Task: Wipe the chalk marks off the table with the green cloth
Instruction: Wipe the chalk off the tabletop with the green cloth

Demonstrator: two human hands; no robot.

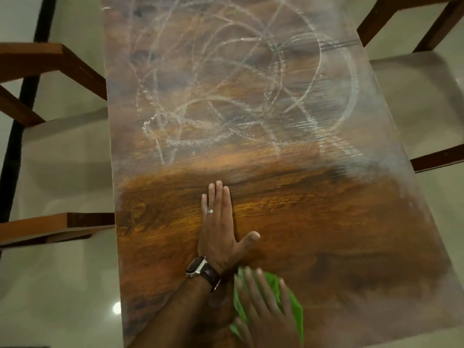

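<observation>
Nearest, the right hand [266, 305] presses flat on the green cloth [292, 301]. Just beyond, the left hand [219, 227] lies flat, fingers straight, bracing on the wiped surface [326, 222]. Farther off, chalk marks [226, 96] loop thickly — light pressure there would likely only smear them.

Table [301, 209] orange-brown woodgrain; chalk marks [226, 96] white looping swirls; cloth [291, 305] bright green; watch [198, 268] dark strap
</observation>
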